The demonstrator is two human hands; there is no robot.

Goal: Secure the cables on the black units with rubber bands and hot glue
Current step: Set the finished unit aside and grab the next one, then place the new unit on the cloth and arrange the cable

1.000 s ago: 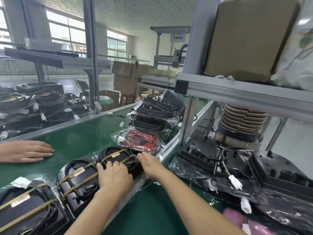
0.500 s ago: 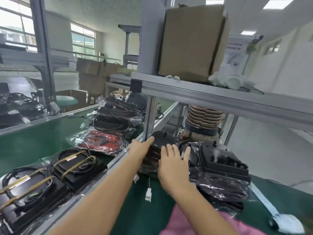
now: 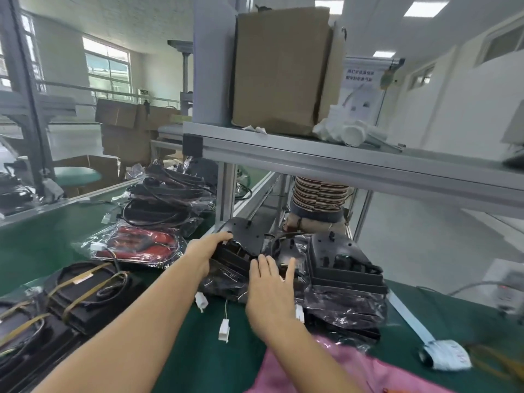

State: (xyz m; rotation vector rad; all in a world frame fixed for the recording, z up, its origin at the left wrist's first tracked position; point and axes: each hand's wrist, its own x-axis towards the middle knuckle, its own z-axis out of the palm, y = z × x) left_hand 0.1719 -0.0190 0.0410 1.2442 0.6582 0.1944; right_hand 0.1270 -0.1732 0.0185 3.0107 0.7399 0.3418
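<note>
Green bench mat (image 3: 198, 361) underfoot of everything here, in a bright factory hall with big windows off to the far left and ceiling lights above. An aluminium shelf (image 3: 326, 163) runs right over the hands, its upright post (image 3: 225, 191) just beyond the left hand (image 3: 202, 255). On that shelf sits a cardboard box (image 3: 280, 72); its contents are out of sight. The left hand curls round the edge of a black unit (image 3: 241, 242) lying on crinkled plastic bags. The right hand (image 3: 270, 293) lies flat beside it, fingers spread and straight, on the bagged pile. White connectors (image 3: 224, 330) dangle just near the right wrist. Left of the left arm, banded units (image 3: 90, 293) lie with rubber bands over coiled cables. Beyond them is a red bagged unit (image 3: 141, 245). Pink cloth (image 3: 354, 373) is under the right forearm.
</note>
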